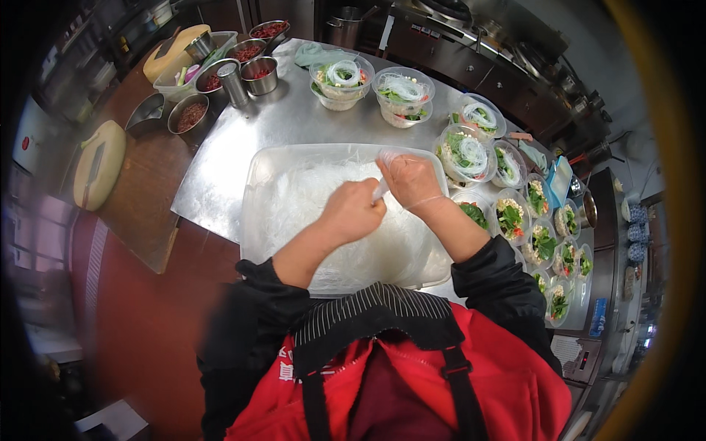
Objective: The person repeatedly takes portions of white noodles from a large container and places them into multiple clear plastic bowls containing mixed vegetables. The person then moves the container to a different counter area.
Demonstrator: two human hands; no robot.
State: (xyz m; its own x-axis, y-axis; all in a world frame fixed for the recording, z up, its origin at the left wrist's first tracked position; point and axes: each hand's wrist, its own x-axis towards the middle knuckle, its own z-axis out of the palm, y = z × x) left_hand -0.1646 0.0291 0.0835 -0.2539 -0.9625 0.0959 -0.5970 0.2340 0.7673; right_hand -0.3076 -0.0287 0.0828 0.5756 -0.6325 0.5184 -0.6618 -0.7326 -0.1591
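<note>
- Steel worktop (220, 158), its right side crowded with filled bowls (468, 153).
- Translucent tub (251, 202) at the near edge, pale noodles (294, 213) inside.
- Left hand (351, 211) and right hand (412, 180), close together above it, both clenched around white strands (379, 189).

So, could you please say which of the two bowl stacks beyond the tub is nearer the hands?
The right stack, closest to the right hand; the left stack stands farther off, beside a pale green cloth.

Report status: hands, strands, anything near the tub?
Left hand and right hand closed on white strands, above tub. More strands inside. Filled bowls close beyond and at right.
</note>
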